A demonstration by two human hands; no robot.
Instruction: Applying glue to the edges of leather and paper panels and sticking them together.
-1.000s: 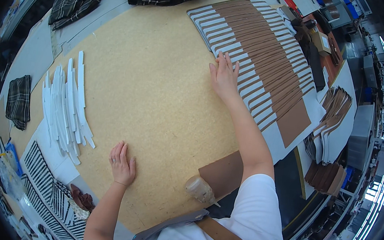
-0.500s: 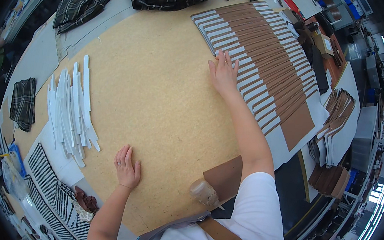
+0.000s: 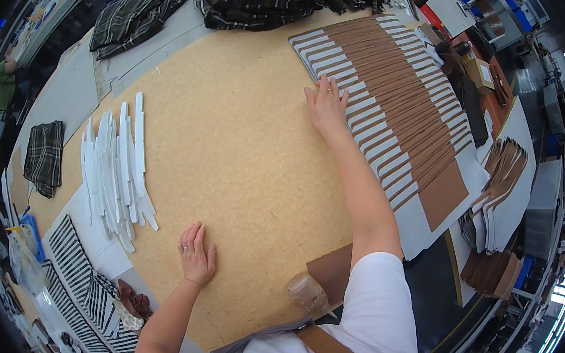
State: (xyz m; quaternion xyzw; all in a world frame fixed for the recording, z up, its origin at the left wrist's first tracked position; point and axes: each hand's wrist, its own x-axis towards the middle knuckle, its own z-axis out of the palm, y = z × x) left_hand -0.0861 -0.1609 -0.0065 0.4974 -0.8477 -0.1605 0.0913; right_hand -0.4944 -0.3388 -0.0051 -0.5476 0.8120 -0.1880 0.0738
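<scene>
My right hand lies at the left edge of a long row of overlapping brown pieces with white strips, fingers spread and touching that edge. My left hand rests on the bare tan tabletop, its fingers stretched out and holding nothing. Farther left lies a loose bundle of white strips. Close to my body a cloudy plastic bottle with a pointed nozzle lies on its side, beside a flat brown piece that my right arm partly covers.
Dark plaid fabric is heaped at the far edge, with another folded plaid piece to its left. Striped black-and-white fabric lies at the near left. Brown-and-white strips are stacked at the right, near a cardboard box.
The whole view has shifted slightly, so the table's contents appear a little lower and to the right. Both hands keep about the same places on the table and the row.
</scene>
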